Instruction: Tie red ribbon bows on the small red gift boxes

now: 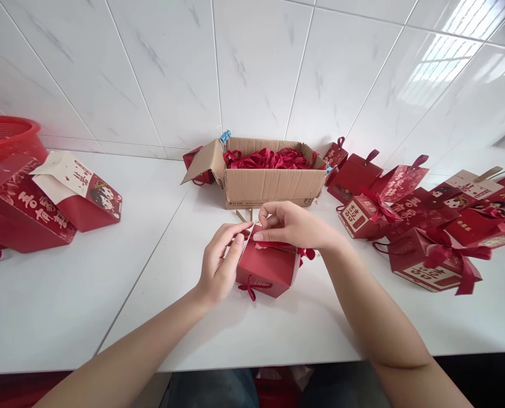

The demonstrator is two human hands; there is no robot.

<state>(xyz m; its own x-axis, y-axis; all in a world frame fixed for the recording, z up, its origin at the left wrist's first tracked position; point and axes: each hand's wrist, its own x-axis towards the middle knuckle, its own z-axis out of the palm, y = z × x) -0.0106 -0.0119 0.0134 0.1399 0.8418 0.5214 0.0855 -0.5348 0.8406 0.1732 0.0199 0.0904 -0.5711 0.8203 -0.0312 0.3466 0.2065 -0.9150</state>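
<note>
A red gift box [267, 267] lies on the white table in front of me, a dark red cord tied in a bow on its near side. My left hand [222, 260] is at its upper left, with thumb and fingers closed on the edge of its flap. Over the top of the box, my right hand [286, 226] has its thumb and fingers bent together by a red ribbon; the fingertips partly hide what they pinch. Red ribbon [307, 255] shows at the box's right side.
Behind the hands stands a cardboard carton [273, 187] of red ribbons. Several red boxes [433, 258] crowd the right. At the left are larger boxes [27, 209] and a red basket [18, 139]. The table's front edge is near.
</note>
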